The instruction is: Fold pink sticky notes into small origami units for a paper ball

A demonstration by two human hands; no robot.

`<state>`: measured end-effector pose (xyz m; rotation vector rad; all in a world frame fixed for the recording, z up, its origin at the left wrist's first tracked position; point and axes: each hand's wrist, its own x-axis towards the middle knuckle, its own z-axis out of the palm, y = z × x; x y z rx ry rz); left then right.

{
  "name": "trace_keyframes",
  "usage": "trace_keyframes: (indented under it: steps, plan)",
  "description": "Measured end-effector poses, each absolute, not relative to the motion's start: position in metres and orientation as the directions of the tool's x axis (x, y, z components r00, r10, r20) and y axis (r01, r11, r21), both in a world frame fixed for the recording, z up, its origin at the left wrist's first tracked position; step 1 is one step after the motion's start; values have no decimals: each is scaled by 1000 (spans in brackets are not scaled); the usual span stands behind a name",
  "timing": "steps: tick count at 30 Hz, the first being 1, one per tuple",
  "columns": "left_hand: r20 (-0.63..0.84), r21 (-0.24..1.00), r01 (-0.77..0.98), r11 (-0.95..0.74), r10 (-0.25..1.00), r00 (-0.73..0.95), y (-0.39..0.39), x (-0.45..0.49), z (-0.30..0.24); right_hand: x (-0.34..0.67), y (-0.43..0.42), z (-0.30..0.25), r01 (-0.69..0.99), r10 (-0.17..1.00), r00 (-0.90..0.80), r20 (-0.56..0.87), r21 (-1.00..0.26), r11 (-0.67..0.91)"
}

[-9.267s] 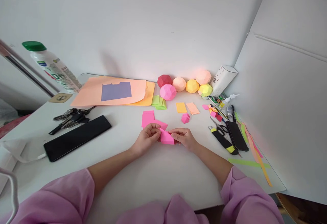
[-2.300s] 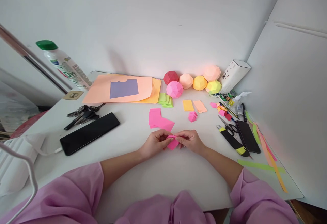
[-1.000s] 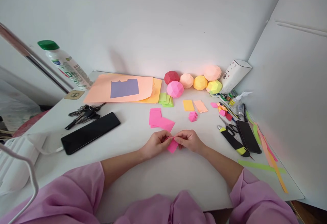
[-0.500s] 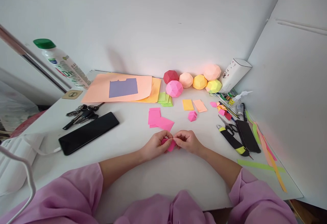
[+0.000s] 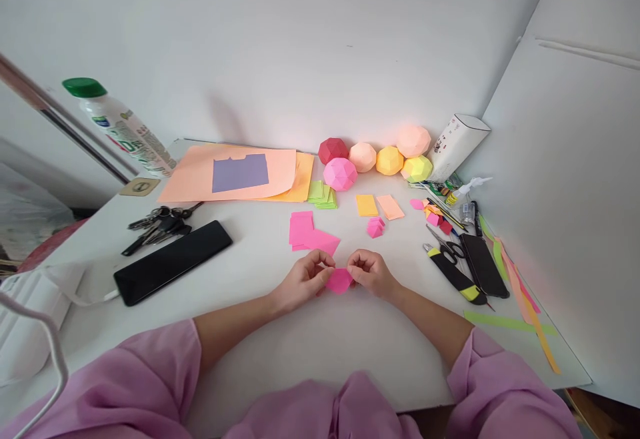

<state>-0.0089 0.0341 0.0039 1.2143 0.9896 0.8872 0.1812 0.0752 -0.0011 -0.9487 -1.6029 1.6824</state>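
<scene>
Between my hands is a small pink piece of folded paper (image 5: 340, 281), its outline many-sided. My left hand (image 5: 306, 280) pinches its left edge between thumb and fingers. On the opposite edge, my right hand (image 5: 372, 273) grips it in the same way. Just beyond the left fingers lie pink paper squares (image 5: 301, 230), with one turned askew over the others. A little stack of folded pink pieces (image 5: 375, 227) rests past my right hand. Farther back are a yellow paper stack (image 5: 367, 205) and peach paper sheets (image 5: 391, 207).
Several faceted paper balls (image 5: 341, 173) stand along the wall. At right lie scissors (image 5: 449, 245), a box cutter (image 5: 455, 277), a dark phone (image 5: 484, 265) and paper strips (image 5: 510, 319). To the left are a black phone (image 5: 174, 262), keys (image 5: 165, 222) and a bottle (image 5: 123, 129).
My hands have moved apart from each other, the right one shifting slightly right. More of the pink folded paper now shows, stretched flat between the fingertips.
</scene>
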Motion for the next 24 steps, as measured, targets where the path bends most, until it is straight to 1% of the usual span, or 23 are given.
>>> trace_keyframes:
  steps: [5, 12, 14, 18, 22, 24]
  plan:
    - [-130, 991, 58, 117, 933, 335, 35, -5, -2, 176, 72, 1, 122, 806, -591, -44, -992, 35]
    - [-131, 982, 168, 81, 942, 310, 34, -4, -1, 174, 69, 2, 204, 821, -571, -13, -971, 126]
    - [-129, 985, 146, 88, 946, 296, 34, -5, 1, 176, 71, 2, 186, 829, -558, -31, -978, 89]
    - [-179, 984, 64, 168, 947, 268, 35, -6, 2, 183, 78, 1, 96, 842, -532, -94, -994, -50]
    - [-199, 976, -33, 214, 948, 249, 36, -9, -2, 187, 84, -1, -60, 872, -485, -71, -992, -114]
    - [-195, 976, -45, 214, 946, 258, 36, -10, -3, 186, 83, -2, -86, 859, -508, -61, -989, -121]
